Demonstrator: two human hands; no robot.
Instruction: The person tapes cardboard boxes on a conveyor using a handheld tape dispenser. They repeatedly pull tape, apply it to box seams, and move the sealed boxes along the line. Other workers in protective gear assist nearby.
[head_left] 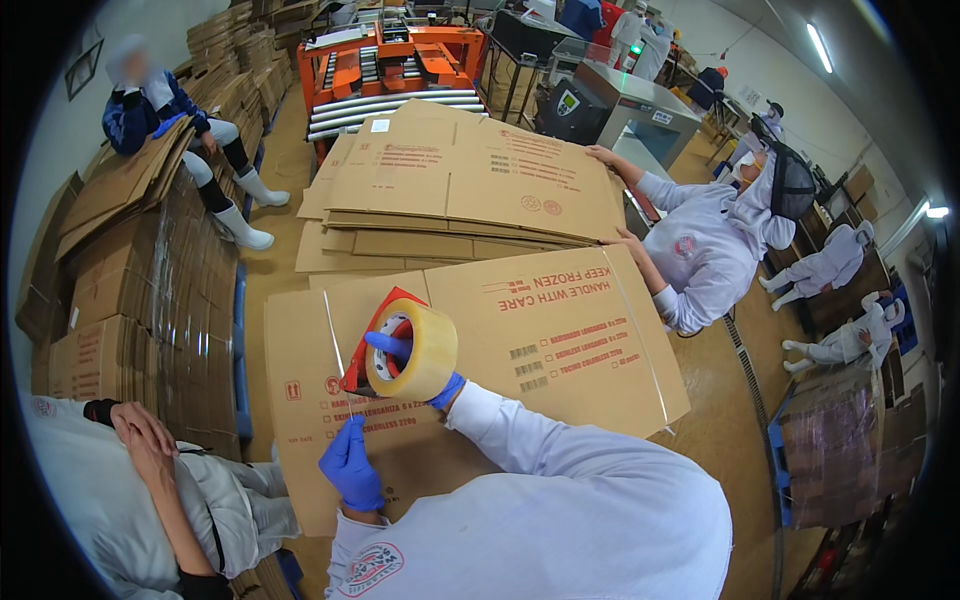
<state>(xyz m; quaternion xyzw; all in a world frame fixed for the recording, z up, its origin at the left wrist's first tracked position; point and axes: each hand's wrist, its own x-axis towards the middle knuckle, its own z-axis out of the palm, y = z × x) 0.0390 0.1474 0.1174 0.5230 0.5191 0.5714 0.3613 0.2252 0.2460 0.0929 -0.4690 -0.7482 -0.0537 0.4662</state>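
In my blue-gloved right hand [390, 346] is a red tape dispenser [397, 296] carrying a wide roll of clear yellowish tape [437, 352]. Most of that hand is hidden behind the roll. My left hand [352, 468], also gloved in blue, has its fingertips pinched together just below the dispenser; what they hold, if anything, is too thin to make out. Beneath both hands lies a bundle of flat cardboard cartons [470, 330] with red print. A narrow white strap [650, 338] crosses its right end, and another pale strip [332, 335] runs near its left end.
Beyond the bundle, a co-worker [715, 235] rests both hands on a stack of flattened cartons [400, 170]. An orange roller conveyor [345, 90] stands behind. Someone sits on stacked cardboard [115, 270] at left. Another person's clasped hands [148, 440] are close at lower left.
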